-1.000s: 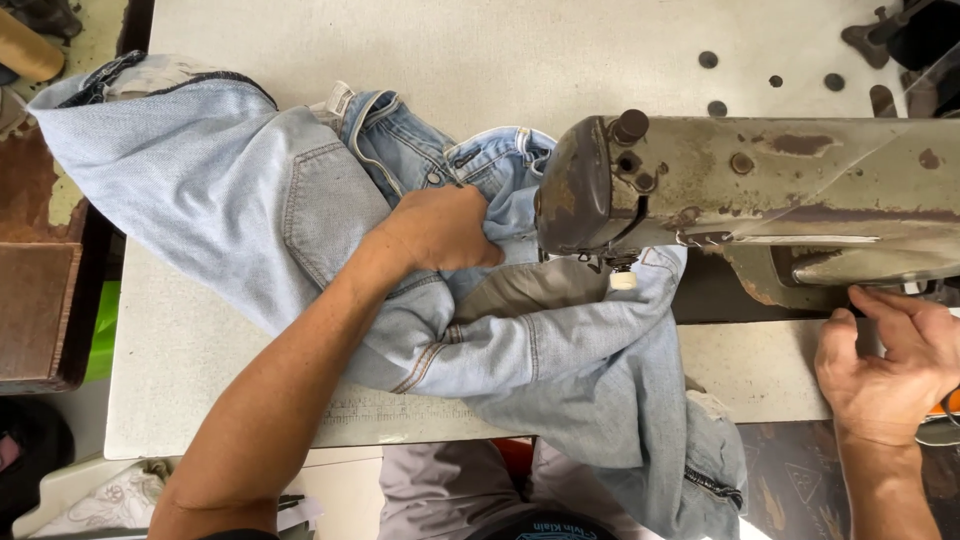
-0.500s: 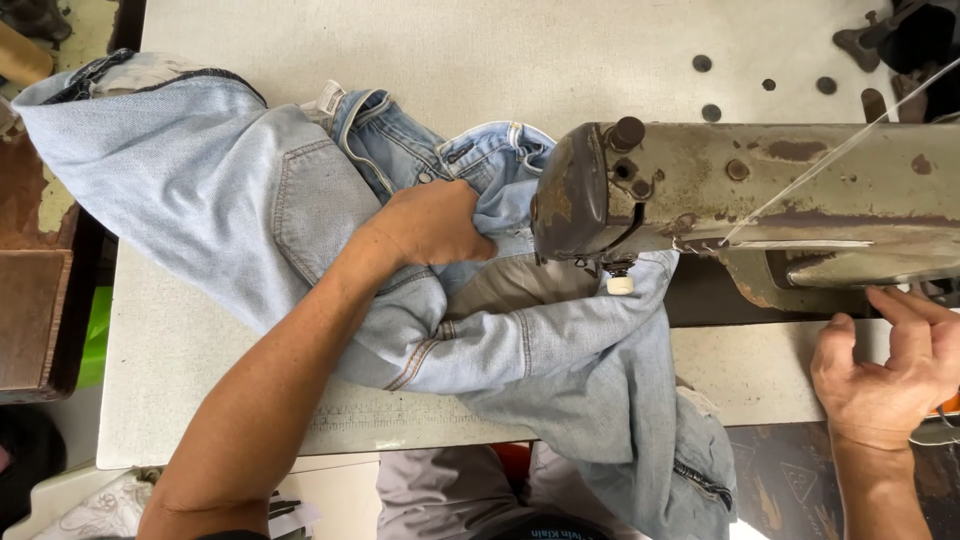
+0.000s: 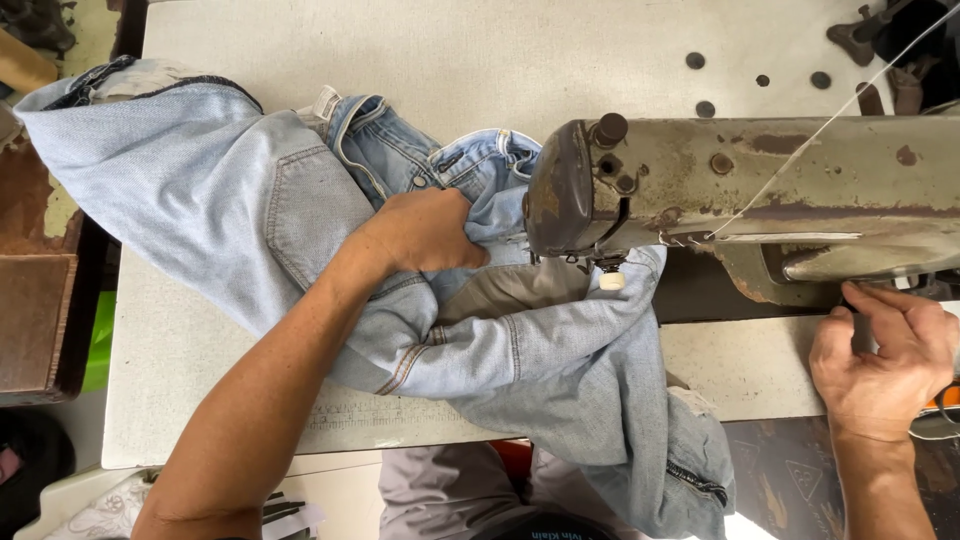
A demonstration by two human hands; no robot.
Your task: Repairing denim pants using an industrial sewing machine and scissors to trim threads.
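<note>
Denim filled the middle of the view: a pair of light blue jeans [image 3: 300, 220] lay spread over the pale work table [image 3: 450, 50], the waistband and a back pocket toward the far left, one leg bunched under the head of the old grey sewing machine [image 3: 740, 190] and spilling off the near edge toward your lap. Your left hand [image 3: 425, 232] sat on the jeans just left of the machine's head, fingers curled shut around a fold of the fabric near the waistband, with your forearm crossing the cloth from the near left. A patch of grey lining or pocket cloth [image 3: 515, 290] showed just right of that hand, beneath the needle area. Your right hand [image 3: 880, 355] was well apart from the denim, at the near right beside the machine's base; its fingers were bent over something dark at the table edge, and you could not tell from this angle whether they gripped it or only rested there. A thin white thread [image 3: 830, 125] ran slantwise from the far right corner down to the machine's arm. Several dark round holes [image 3: 760, 80] dotted the table's far right part. At the far left, a brown wooden surface [image 3: 35, 310] stood beside the table, and a printed ruler strip [image 3: 400, 415] ran along the table's near edge.
</note>
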